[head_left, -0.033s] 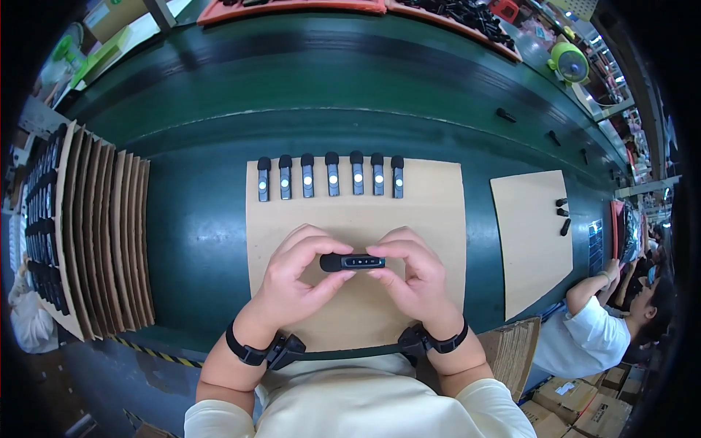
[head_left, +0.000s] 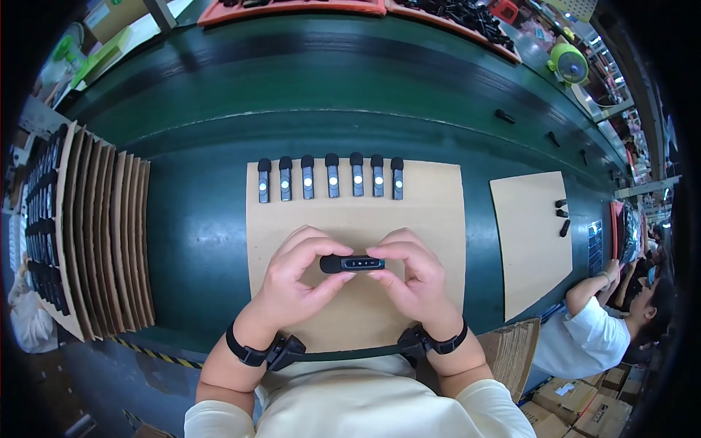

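Above the front half of a cardboard sheet [head_left: 350,321], a small black wireless clip-on microphone [head_left: 363,263] lies level between my two hands. Its round foam tip points left, and a strip of tiny marks shows on the upturned side. My left hand [head_left: 298,274] pinches it near the foam tip with thumb and forefinger. The other end is held between the thumb and forefinger of my right hand [head_left: 412,274]. Along the sheet's far edge stands a row of several similar microphones [head_left: 332,175], foam tips away from me, each with a pale round spot.
At the left stands a stack of cardboard sheets [head_left: 109,241] with microphones on its outer side. On the right, another cardboard sheet [head_left: 537,248] carries 3 small black pieces. Orange trays [head_left: 292,10] line the far side of the green bench. A co-worker [head_left: 584,339] sits at right.
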A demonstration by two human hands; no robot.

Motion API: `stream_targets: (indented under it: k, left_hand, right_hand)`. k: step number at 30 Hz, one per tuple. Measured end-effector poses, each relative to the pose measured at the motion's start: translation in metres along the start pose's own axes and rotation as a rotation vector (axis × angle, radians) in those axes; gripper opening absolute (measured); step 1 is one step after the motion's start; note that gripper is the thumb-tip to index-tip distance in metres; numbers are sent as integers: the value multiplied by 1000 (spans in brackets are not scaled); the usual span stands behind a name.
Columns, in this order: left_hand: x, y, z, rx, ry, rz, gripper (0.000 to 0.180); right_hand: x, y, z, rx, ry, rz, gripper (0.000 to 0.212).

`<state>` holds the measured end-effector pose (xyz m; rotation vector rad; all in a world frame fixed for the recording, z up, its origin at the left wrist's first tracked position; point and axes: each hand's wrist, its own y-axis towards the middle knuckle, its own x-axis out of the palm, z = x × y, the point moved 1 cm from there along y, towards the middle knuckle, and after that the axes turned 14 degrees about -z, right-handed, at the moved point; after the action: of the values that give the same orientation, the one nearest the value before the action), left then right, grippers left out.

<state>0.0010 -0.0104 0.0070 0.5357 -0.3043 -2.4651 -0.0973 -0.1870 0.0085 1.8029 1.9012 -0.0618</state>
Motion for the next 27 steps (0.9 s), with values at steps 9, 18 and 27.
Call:
stream_targets:
  k: [9, 18, 27]
  left_hand:
    - [-2, 1, -2, 43, 24, -36, 28]
    - [-3, 0, -2, 44, 44, -45, 28]
    - [-1, 5, 2, 23, -29, -57, 30]
  right_hand:
    - [1, 1, 1, -21, 4, 23, 26]
    - [1, 2, 0, -27, 3, 14, 25]
    - [0, 0, 2, -40, -14, 13, 24]
